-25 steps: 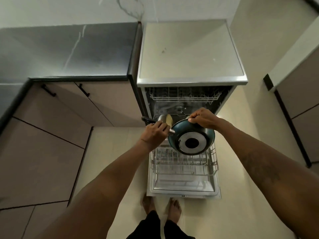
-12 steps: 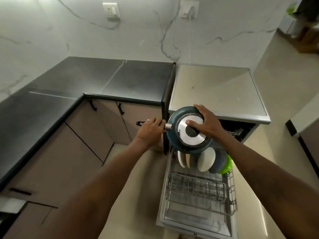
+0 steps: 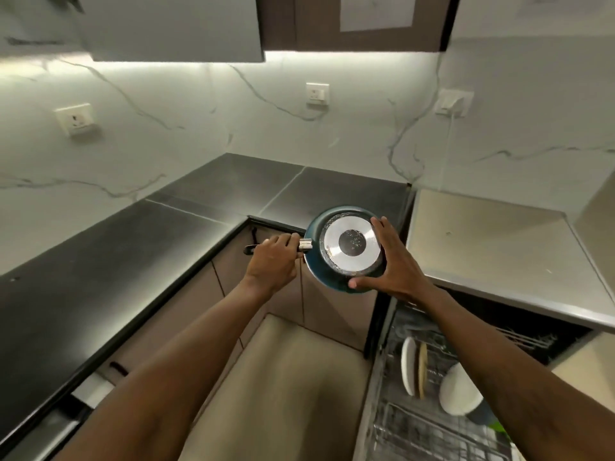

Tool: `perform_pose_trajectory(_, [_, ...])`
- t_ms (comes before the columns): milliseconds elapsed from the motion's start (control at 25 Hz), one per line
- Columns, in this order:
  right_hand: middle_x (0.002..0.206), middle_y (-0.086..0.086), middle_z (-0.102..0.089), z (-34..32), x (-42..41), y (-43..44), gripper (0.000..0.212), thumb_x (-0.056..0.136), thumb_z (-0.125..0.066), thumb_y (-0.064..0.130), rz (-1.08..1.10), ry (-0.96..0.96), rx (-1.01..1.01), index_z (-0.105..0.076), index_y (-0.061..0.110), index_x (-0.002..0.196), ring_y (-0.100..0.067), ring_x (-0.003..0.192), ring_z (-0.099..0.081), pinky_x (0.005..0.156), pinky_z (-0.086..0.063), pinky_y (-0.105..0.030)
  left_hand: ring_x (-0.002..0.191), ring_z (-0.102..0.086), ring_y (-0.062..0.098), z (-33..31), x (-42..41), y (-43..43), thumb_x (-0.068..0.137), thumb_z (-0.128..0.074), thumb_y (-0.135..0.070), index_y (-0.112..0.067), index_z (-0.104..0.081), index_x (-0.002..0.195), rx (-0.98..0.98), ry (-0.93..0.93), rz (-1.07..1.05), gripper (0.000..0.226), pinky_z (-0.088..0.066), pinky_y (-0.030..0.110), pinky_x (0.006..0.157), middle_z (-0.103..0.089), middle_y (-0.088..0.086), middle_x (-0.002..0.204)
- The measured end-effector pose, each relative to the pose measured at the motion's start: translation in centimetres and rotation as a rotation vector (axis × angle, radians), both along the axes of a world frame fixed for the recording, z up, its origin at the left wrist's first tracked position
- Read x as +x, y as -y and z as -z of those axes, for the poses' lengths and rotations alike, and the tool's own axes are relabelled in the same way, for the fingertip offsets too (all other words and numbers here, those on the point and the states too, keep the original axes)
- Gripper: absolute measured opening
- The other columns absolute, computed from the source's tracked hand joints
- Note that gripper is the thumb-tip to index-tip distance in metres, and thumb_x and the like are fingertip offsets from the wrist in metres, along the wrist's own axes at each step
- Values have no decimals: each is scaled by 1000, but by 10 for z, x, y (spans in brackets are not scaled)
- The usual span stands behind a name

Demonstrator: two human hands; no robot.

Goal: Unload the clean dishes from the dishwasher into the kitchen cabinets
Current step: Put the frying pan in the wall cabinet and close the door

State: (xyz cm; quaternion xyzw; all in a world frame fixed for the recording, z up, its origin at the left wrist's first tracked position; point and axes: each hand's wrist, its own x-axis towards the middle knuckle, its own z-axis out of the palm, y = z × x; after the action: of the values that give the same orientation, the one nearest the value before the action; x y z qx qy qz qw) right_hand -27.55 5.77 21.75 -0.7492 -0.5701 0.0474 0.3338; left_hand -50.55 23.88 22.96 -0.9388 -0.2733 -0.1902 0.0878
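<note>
A dark blue frying pan [image 3: 332, 281] with a silver disc on its underside is held up, bottom towards me, over the corner of the dark counter. My left hand [image 3: 274, 261] grips its black handle. My right hand [image 3: 391, 261] cups the pan's right rim, thumb under it and fingers spread along its edge. Down at the right, the dishwasher's pulled-out rack [image 3: 419, 430] holds white plates [image 3: 408, 366], a white bowl [image 3: 457, 390] and a green item [image 3: 597, 429] partly hidden by my right arm.
A dark L-shaped counter [image 3: 133, 254] runs left and back, with beige base cabinets [image 3: 329, 314] below it. Wall cabinets [image 3: 173, 28] hang above the marble backsplash with sockets [image 3: 317, 93]. The dishwasher's steel top [image 3: 492, 237] lies to the right.
My view has tilted up from the dishwasher to the wall and upper cabinets. Both hands have raised the pan from the rack to above counter height; my right hand shifted from the base to the rim.
</note>
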Motion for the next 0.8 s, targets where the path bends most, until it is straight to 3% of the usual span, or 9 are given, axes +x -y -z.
perform_pose_trajectory(240, [168,5,8,-18,-61,-98,153,50,-83,78,-120,42,81,13,29,158,-11,154,7,125,-12,-41,100,-65,26,-33,-83,-68,90,-61,-25,-14,-58,122,43,81,-92,34,-56,40,79,-67,6,115])
perform_pose_trajectory(360, [167,7,10,-37,-96,-152,151,52,-82,77,-190,39,120,14,30,158,-12,154,7,123,-11,-37,99,-66,27,-54,-128,-104,92,-56,-34,-15,-58,119,101,107,-166,33,-56,40,75,-68,6,114])
perform_pose_trajectory(520, [166,14,7,-63,-133,-224,147,53,-86,72,-306,38,206,13,36,157,-9,154,5,123,-12,-35,99,-66,30,-78,-173,-149,88,-64,-19,-13,-59,120,150,125,-289,33,-54,40,74,-67,8,114])
perform_pose_trajectory(800, [164,22,2,-107,-166,-341,145,52,-87,70,-451,30,336,4,32,159,2,151,0,119,-11,-21,100,-65,32,-124,-216,-224,86,-69,-17,-10,-60,121,272,165,-427,37,-54,41,74,-67,10,114])
